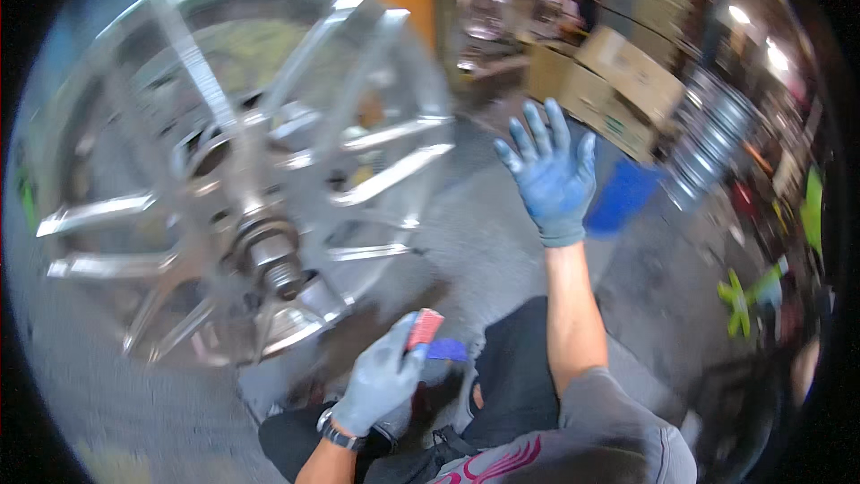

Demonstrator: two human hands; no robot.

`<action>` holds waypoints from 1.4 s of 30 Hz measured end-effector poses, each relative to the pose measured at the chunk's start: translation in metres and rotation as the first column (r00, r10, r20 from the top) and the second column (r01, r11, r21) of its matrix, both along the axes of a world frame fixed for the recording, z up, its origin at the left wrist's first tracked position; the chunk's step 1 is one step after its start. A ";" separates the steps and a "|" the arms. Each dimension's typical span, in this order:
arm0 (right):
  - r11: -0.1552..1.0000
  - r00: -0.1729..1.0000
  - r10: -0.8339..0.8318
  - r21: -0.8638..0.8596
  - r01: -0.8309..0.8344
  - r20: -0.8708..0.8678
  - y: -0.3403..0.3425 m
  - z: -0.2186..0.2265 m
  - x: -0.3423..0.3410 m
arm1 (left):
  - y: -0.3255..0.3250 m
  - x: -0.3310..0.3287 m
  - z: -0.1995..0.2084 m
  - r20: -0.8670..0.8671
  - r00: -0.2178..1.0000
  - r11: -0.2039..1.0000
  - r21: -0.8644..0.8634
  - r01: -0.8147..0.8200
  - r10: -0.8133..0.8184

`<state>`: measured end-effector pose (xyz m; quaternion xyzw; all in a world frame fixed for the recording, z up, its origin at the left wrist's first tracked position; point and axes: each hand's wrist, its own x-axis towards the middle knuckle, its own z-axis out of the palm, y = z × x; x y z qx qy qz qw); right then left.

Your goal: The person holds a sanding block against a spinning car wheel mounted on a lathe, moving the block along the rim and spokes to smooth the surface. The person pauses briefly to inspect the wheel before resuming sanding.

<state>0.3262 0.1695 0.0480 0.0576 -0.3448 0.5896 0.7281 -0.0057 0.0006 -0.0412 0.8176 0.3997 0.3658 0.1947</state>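
Note:
A large silver alloy wheel (385, 181) with many spokes fills the left of the head view, mounted on a threaded shaft with a big nut (269, 249) at its hub. Parts of the rim look smeared by motion. Below and to the right of the hub, my left hand (376, 381), in a grey-blue glove, closes around a small red block (425, 329); whether it is a sanding pad I cannot tell. My right hand (554, 181), in a blue glove with worn patches, is raised right of the wheel with its fingers spread, touching nothing.
Cardboard boxes (618, 90) stand at the back right, beside a ribbed clear water bottle (712, 148). A blue sheet (624, 197) lies on the grey floor near them. Farther right are a bright green object (736, 303) and dark clutter. My knees are bent below the wheel.

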 end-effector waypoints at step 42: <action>0.651 0.616 -0.756 -0.152 0.744 -0.222 -0.333 -0.079 0.143 | -0.017 -0.002 -0.027 -0.114 0.986 0.938 -0.336 0.080 -0.125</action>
